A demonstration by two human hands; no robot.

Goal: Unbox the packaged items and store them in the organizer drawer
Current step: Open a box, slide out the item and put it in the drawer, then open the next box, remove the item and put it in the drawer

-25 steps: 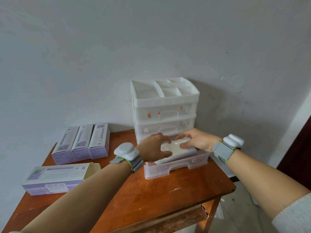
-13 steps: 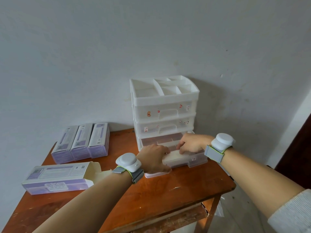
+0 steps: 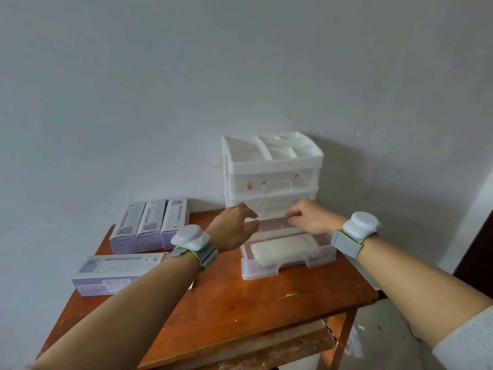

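Fingers (image 3: 249, 213) of the left hand (image 3: 232, 231) curl loosely, gripping nothing, at centre frame above the pulled-out bottom drawer (image 3: 288, 259); a white packet (image 3: 284, 248) lies inside. At lower left, purple boxes (image 3: 149, 225) rest on the table (image 3: 240, 303). Right of centre, the right hand (image 3: 312, 217) hovers half-closed, empty, before the organizer (image 3: 272, 166).

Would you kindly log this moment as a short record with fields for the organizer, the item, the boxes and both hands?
organizer: white three-drawer unit at the table's back, bottom drawer pulled out
item: white packet lying flat in the open drawer
boxes: three purple boxes side by side; one opened box nearer the person
left hand: empty, over the drawer's back left
right hand: loosely curled over the drawer's back, holding nothing visible
table: wooden
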